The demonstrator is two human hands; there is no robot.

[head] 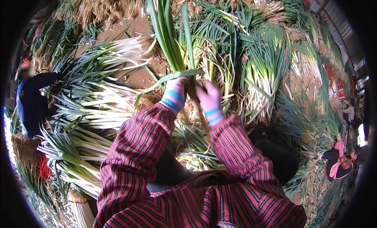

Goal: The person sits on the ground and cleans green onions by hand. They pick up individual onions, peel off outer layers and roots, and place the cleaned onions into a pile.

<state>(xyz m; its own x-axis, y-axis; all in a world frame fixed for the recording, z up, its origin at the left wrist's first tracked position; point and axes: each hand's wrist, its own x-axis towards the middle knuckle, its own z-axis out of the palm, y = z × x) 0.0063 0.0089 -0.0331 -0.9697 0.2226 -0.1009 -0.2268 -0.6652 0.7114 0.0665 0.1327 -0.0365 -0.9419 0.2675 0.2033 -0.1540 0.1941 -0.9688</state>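
Gripped in my left hand (176, 88), gloved in pink knit with a blue-striped cuff, is a large green onion (173, 52). Its green leaves point away from me and its stalk slants down between my forearms. One bent leaf (182, 75) crosses over the left hand. My right hand (210, 95), in a matching glove, has its fingers curled against the side of the stalk just below; motion blur hides exactly which layer they pinch. The root end is hidden near the right sleeve. Beneath the hands lie loose leaves and stalks (193, 135).
Piled green onions with white stalks (109, 117) lie at left, and more bunches (262, 71) at right. Bare brown ground (137, 76) shows between piles. A tied bundle (80, 207) stands lower left. One person (34, 95) bends at far left; another (340, 163) is at far right.
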